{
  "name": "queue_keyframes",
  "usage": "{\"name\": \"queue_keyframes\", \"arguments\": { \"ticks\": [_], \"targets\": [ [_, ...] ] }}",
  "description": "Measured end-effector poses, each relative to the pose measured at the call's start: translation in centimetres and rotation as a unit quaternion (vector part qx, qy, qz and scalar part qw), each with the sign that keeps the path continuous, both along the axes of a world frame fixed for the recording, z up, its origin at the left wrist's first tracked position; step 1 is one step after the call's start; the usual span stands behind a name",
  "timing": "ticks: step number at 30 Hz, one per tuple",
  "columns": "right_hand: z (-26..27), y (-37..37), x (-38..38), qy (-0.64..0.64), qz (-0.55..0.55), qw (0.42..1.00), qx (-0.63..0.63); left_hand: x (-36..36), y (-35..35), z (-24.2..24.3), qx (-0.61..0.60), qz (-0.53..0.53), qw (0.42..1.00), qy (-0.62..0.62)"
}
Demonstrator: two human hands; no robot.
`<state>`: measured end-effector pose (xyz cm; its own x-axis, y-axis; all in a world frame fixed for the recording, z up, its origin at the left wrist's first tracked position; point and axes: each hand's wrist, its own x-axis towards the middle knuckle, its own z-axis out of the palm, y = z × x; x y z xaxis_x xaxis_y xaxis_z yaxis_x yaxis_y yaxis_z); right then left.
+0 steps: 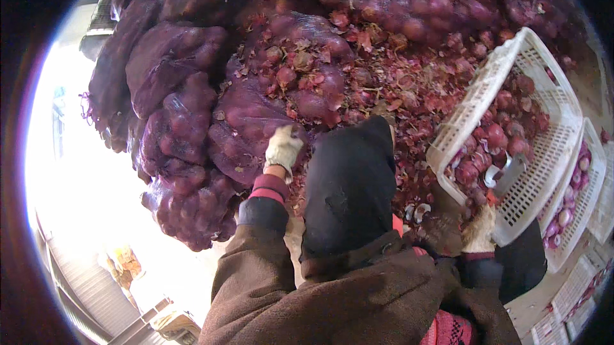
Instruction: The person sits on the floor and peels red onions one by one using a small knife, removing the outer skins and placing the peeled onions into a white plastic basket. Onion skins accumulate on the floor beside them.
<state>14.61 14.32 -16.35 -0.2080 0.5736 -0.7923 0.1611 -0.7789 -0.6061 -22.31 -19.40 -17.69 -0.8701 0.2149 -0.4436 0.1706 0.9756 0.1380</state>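
Note:
My left hand, in a pale work glove, is at a purple mesh sack of onions. Its fingers look curled against the netting, but blur hides whether they pinch it. Lower right, my right hand, also gloved, is at the near corner of a tilted white plastic crate. It grips a knife with an orange-red handle, the wide metal blade reaching over the crate's inside. Red onions lie heaped in this crate. My dark-trousered knee stands between my hands.
Stacked mesh sacks of onions rise at left and behind. Loose onion skins cover the middle ground. Another white crate holds peeled purple onions. More crates stand lower right. Bright light washes out the left side.

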Motion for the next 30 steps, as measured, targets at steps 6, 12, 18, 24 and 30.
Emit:
{"name": "queue_keyframes", "arguments": {
  "ticks": [6, 12, 18, 24, 30],
  "targets": [
    [0.5, -0.1, -1.9, -0.057, -0.010, 0.998, 0.009, -9.7, 3.0, -2.0, 0.042, 0.044, 0.990, 0.124],
    [0.8, 0.2, -2.6, -0.046, 0.029, 0.997, 0.049, -16.7, 6.5, -5.3, -0.042, 0.068, 0.996, 0.039],
    [1.4, 0.0, -3.4, -0.077, -0.002, 0.997, 0.014, -18.9, 6.4, -5.9, -0.163, -0.032, 0.986, 0.009],
    [1.3, 0.0, -2.9, -0.045, 0.034, 0.998, 0.002, -17.2, 2.8, -7.1, 0.024, 0.093, 0.995, 0.031],
    [-0.8, -0.2, -1.0, 0.024, 0.017, 0.998, 0.047, -9.7, 5.8, -1.6, 0.602, 0.402, 0.656, -0.215]
  ]
}}
